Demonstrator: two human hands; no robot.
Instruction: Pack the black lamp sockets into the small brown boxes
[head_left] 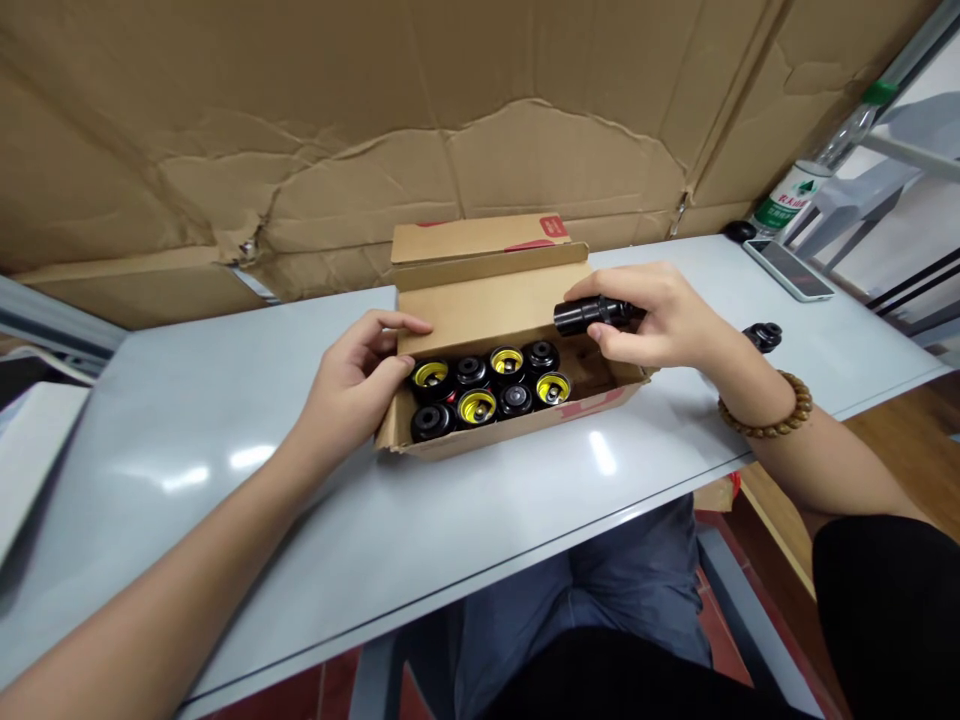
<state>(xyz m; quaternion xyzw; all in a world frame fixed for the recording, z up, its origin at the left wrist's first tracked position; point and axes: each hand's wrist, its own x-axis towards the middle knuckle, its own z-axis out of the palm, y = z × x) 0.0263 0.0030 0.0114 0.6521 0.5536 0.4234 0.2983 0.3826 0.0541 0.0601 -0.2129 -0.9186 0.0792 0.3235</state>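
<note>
An open cardboard box with red printing sits on the table, its lid standing up at the back. Inside lie several black round lamp sockets in two rows, some showing yellow centres. My left hand rests against the box's left end, its fingers curled over the rim, holding nothing. My right hand is above the box's right side, shut on a black cylindrical socket. A wooden bead bracelet circles my right wrist.
The pale grey table carries a loose black socket, a phone, a small black object and a water bottle. Torn cardboard covers the wall behind.
</note>
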